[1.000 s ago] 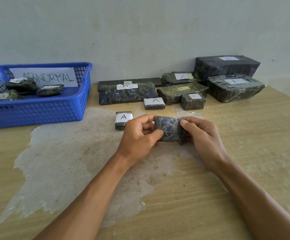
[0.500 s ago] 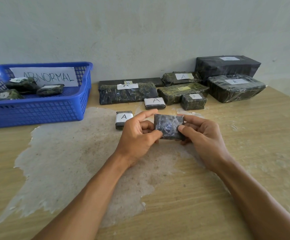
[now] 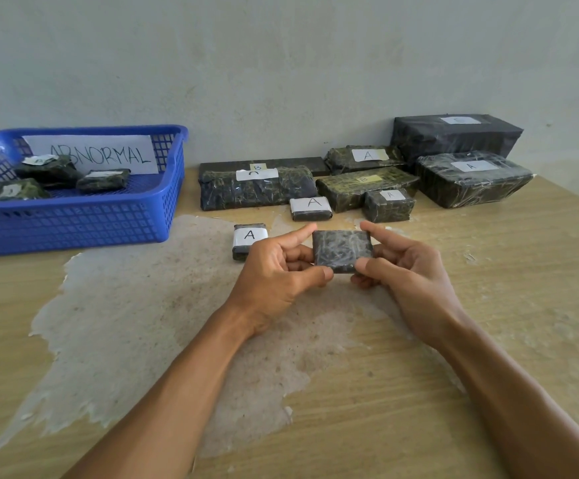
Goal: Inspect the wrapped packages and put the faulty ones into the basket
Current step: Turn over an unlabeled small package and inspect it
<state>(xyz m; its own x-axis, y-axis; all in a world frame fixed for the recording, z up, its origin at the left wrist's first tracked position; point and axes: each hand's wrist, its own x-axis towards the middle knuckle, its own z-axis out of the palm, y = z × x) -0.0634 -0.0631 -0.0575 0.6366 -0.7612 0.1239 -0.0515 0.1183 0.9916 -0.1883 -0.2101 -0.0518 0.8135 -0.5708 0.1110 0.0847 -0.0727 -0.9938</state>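
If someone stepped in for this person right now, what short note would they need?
Left hand and right hand both pinch one small dark package above the table, its facing side showing no label.
Blue basket marked ABNORMAL, far left, holds three wrapped packages.
Nine others sit by the wall, including a small one labelled A beside the left hand.
Left: judge the held package, then check the rest.

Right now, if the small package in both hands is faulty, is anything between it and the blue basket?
Only the A-labelled package, lying low on the table just left of the held package. Lifted over it, the way to the open-topped basket looks clear.
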